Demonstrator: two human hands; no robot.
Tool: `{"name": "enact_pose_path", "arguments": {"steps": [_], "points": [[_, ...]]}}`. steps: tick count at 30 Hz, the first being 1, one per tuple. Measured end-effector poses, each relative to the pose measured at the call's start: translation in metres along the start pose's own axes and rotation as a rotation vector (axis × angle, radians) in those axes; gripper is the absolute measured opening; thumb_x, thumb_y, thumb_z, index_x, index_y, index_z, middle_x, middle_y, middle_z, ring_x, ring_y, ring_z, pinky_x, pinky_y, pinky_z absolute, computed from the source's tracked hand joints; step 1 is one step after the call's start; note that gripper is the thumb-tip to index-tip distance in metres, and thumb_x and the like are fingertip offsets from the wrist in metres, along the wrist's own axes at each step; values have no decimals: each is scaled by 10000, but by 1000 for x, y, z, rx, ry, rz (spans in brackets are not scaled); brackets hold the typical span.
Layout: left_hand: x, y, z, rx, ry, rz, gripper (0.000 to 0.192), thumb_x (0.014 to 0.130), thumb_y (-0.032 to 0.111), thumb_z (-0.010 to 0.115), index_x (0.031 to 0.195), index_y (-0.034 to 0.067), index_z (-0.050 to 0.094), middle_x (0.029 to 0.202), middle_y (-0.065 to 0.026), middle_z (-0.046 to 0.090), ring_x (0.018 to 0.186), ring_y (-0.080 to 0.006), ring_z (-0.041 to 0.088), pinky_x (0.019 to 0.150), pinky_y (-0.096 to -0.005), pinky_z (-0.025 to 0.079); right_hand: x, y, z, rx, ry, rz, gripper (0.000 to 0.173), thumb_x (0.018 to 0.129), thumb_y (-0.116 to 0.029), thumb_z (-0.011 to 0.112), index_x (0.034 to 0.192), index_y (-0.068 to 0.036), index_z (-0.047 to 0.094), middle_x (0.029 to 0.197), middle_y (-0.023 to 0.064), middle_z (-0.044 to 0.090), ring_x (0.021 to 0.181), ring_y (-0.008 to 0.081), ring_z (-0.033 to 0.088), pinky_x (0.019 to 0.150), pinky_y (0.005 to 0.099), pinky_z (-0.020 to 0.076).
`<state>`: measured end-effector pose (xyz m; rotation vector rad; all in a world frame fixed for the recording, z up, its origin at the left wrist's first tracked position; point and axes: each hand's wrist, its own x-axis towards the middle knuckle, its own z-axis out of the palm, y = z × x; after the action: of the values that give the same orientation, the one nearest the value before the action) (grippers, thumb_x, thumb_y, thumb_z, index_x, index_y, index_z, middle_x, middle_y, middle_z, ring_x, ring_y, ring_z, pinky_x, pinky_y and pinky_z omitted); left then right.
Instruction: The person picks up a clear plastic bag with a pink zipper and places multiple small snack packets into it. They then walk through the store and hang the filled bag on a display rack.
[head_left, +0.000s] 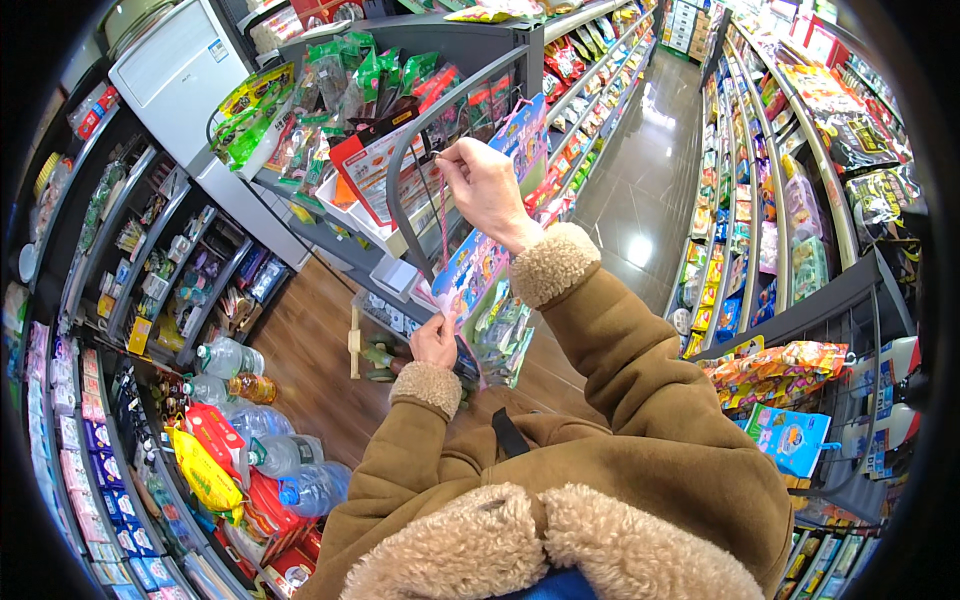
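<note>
My left hand (435, 341) grips the upper corner of a clear gift bag (502, 337), whose printed blue-and-pink header (471, 274) tops several green packets inside. Higher up, my right hand (484, 191) pinches a pink cord (443, 221) that runs down toward the bag's header. Its fingertips are beside a small metal hook on the grey wire rack frame (397, 176). Behind my right wrist hangs a second bag with a similar printed header (529, 139). Whether the cord is on the hook is hidden by my fingers.
Bagged dried goods (352, 82) and a red-and-white carton (382, 165) fill the display at left. Large water bottles (232, 358) stand on the wooden floor (322, 315). Snack shelves (739, 187) line the tiled aisle (630, 165). A white appliance (180, 71) stands at upper left.
</note>
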<state>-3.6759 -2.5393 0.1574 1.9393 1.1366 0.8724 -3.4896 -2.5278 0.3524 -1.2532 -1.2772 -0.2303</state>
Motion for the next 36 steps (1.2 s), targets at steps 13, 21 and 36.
{"name": "enact_pose_path", "arguments": {"steps": [13,21,36], "points": [[3,-31,9,53,-18,-73,307,906,328,622,901,23,663,625,-176,545,565,-257,562,590,-376,447,-10,10,4,-118,-38,-60,102,841,-69,658,853,14,600,717,159,644,672,281,662,604,358,505],[9,-32,3,21,-30,-52,318,927,355,585,992,61,686,773,-195,647,728,-355,641,676,-384,487,-19,19,-19,233,-217,298,127,871,-84,653,928,28,667,718,103,665,646,131,650,595,269,512],[18,-4,-16,30,52,37,268,884,207,663,1026,-21,670,856,-130,708,782,-135,643,739,-291,506,-32,37,-30,92,-229,239,129,871,-87,656,958,3,688,744,53,663,660,95,606,613,252,495]]}}
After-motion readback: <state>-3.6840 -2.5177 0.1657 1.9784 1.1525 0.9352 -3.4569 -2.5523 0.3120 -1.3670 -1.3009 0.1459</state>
